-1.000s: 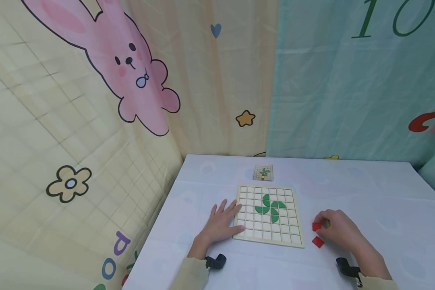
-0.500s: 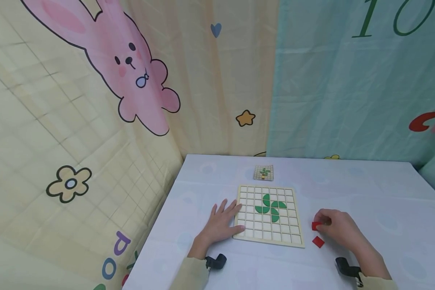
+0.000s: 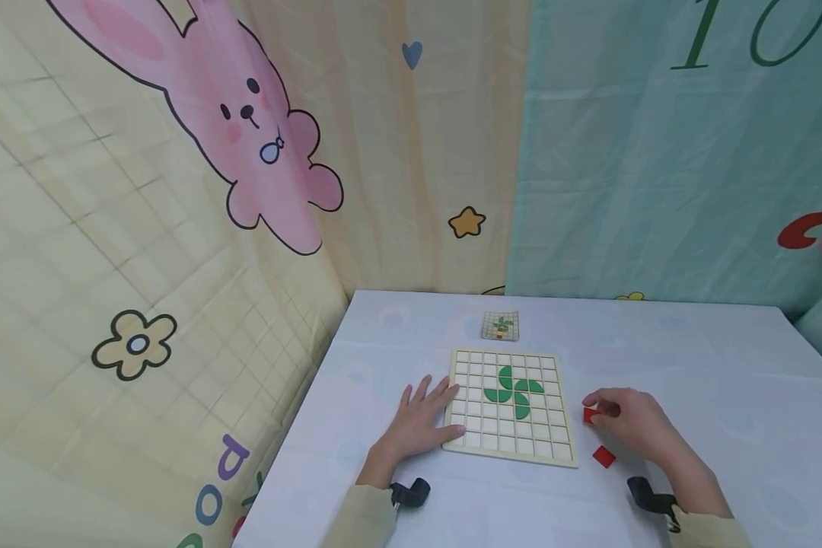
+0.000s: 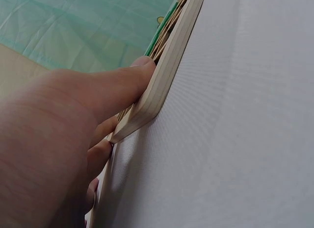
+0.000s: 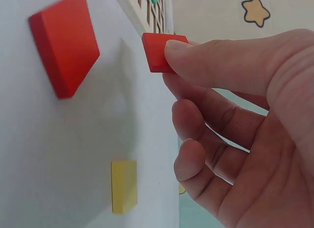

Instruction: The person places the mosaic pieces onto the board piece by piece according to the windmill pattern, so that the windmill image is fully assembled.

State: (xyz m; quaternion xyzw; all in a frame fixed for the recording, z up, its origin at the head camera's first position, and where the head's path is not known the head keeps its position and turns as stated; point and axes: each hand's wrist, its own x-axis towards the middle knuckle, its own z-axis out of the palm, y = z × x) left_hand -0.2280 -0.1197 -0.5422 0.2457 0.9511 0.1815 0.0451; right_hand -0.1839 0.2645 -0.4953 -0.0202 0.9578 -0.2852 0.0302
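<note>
My left hand rests on the left edge of a wooden grid board, fingers spread, with the thumb on its near left corner. Green quarter-round tiles form a pinwheel in the middle of the grid. To the right of the board, my right hand pinches a red square tile between thumb and index finger, held above the table. A second red tile lies on the table below that hand. The right wrist view also has a yellow tile on the table; in the head view the hand hides it.
A small pattern card lies behind the board, showing a green pinwheel with smaller coloured squares below it. The white table extends to the right and back, where printed curtains hang behind it.
My right hand has lifted the red tile from the table and moved slightly up and left towards the board. My left hand stays on the board edge. The head view has shifted a little.
</note>
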